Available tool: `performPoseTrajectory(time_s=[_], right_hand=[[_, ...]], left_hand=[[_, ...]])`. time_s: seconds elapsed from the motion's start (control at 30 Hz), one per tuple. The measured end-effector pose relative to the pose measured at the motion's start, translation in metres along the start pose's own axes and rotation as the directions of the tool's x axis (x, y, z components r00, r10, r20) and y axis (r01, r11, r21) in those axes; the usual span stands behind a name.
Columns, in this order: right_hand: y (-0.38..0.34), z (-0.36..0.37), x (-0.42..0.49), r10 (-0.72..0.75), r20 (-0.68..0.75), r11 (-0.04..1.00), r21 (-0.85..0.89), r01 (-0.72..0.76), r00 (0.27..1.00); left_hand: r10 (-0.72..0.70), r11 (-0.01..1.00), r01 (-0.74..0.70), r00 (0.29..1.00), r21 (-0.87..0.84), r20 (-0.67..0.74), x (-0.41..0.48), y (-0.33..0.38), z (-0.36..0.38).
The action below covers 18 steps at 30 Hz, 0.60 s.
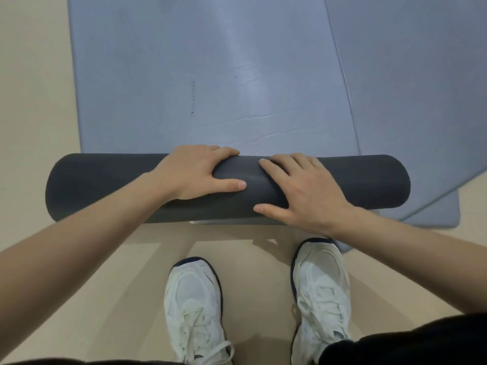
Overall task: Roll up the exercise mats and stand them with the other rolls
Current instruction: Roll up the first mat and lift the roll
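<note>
Dark roll [105, 185] under hands [195, 172] [305, 193], flat blue mat [210, 61] ahead

Rolled mat [105, 185], under the grip of the left hand [195, 172] and right hand [303, 191]: dark grey, foam-like outer face, matt, yielding in a shallow dent beside the grip. Beyond the grip: unrolled mat face [210, 75], blue-grey, smooth, faint sheen, fine creases. Right of the grip: second mat [421, 101], same smooth blue-grey finish. Nearer than the grip: floor [118, 285], beige, smooth, dull lustre; shoes [195, 299], white mesh cloth, woven laces, dark toe edging.
</note>
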State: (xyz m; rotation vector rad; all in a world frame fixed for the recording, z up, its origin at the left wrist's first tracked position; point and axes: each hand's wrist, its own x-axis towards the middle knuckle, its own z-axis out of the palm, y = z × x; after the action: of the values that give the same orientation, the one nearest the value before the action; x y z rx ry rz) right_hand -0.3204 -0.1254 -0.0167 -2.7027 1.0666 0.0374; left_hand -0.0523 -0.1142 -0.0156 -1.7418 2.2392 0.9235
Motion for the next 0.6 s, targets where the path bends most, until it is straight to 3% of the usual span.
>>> performPoseTrajectory(time_s=[0.13,0.23,0.37,0.43,0.6], right_hand=[[-0.002,0.002,0.0,-0.025,-0.031,0.997,-0.08,0.023,0.999],[0.003,0.003,0.004,-0.053,-0.039,0.994,-0.095,0.049,0.998],[0.013,-0.007,0.021,-0.036,0.018,0.998,-0.055,0.036,0.999],[0.017,-0.019,0.034,-0.02,0.081,0.999,-0.032,0.022,0.997],[0.034,-0.04,0.068,0.028,0.264,0.989,0.133,-0.065,0.964]], left_hand=[[0.015,1.0,-0.014,1.0,0.019,-0.026,0.003,-0.001,0.0],[0.037,0.988,-0.012,0.985,0.151,-0.169,-0.004,0.002,0.0],[0.081,0.979,0.03,0.849,0.201,-0.522,-0.03,0.014,0.007],[0.06,0.982,0.065,0.782,0.177,-0.621,-0.042,0.02,0.016],[0.001,0.951,0.183,0.805,0.25,-0.593,-0.044,0.018,0.037]])
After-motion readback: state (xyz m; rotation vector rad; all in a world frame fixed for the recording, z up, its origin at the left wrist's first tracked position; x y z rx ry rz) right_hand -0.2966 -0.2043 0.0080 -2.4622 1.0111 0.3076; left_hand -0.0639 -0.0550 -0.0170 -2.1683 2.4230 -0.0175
